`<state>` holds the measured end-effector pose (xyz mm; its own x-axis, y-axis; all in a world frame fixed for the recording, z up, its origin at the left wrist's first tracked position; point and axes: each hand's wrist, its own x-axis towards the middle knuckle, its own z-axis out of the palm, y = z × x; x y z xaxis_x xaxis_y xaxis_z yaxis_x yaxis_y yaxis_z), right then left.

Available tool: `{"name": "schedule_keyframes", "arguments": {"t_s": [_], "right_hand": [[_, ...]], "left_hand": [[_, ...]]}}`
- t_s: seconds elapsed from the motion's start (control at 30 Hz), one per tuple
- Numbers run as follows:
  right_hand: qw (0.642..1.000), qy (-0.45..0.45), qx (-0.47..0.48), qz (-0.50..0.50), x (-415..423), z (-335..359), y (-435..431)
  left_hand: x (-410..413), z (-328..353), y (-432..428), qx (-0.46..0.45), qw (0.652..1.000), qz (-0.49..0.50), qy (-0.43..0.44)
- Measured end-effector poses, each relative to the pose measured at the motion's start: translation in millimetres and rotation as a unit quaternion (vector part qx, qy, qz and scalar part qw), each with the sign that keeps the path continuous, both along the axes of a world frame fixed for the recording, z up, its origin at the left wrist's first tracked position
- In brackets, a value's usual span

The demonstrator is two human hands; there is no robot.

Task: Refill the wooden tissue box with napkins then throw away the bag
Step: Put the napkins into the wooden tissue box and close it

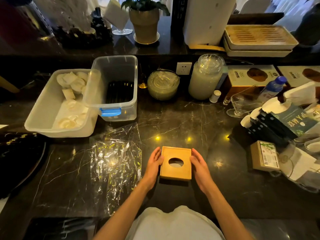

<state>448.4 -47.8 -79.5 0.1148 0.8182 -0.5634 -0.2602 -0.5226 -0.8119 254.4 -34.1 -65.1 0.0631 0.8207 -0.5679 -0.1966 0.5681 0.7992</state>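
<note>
Care is the main thing for this step, I think. The wooden tissue box stands on the dark marble tabletop just in front of the person, with its lid on and the oval hole facing up. Through the hole something pale shows, probably napkins, but I cannot tell how full the box is. The left hand lies flat against the left side of the box and the right hand against the right side; the fingers are stretched out and only lightly curved, pressing the box between the palms and not closed around it.

To do it well, both hands should press evenly so the lid sits square in its frame, and the box should not slide on the smooth stone. The empty clear plastic bag lies crumpled flat on the tabletop just to the left of the box, not touching it. It seems the part that is left is to throw it away.

Further back on the left, a low white plastic tub holds white folded paper pieces. Beside it, a clear storage bin with a blue latch holds dark stick-like things at the bottom. A big glass jar of pale liquid stands behind.
</note>
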Motion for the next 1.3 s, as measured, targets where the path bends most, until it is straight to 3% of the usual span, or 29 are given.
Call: {"name": "schedule_keyframes", "arguments": {"t_s": [0.17, 0.3, 0.37, 0.43, 0.5, 0.67, 0.93, 1.13, 1.3], "right_hand": [[0.997, 0.011, -0.052, -0.056, 10, -8, -25], [0.998, -0.028, -0.054, 0.005, 14, -11, -32], [0.995, -0.075, -0.042, 0.054, 4, -10, -26], [0.979, -0.180, -0.008, 0.098, -7, -7, -13], [0.958, -0.255, 0.032, 0.124, -11, -1, 13], [0.935, -0.311, 0.084, 0.145, -9, 18, 120], [0.927, -0.322, 0.095, 0.167, -10, 19, 228], [0.934, -0.309, 0.071, 0.167, -17, 2, 224], [0.961, -0.240, 0.017, 0.137, -17, 19, 212]], "left_hand": [[-7, -12, -15, -0.040, 0.997, 0.025, 0.055], [-16, -10, -13, -0.043, 0.996, -0.043, 0.062], [-9, -3, -8, -0.033, 0.988, -0.145, 0.039], [2, 3, 3, 0.003, 0.976, -0.208, 0.061], [9, 9, 26, 0.024, 0.975, -0.202, 0.093], [13, 26, 122, 0.068, 0.967, -0.189, 0.154], [9, 16, 229, 0.089, 0.949, -0.224, 0.203], [6, 2, 224, 0.069, 0.951, -0.231, 0.193], [-3, 31, 195, 0.072, 0.965, -0.183, 0.175]]}}
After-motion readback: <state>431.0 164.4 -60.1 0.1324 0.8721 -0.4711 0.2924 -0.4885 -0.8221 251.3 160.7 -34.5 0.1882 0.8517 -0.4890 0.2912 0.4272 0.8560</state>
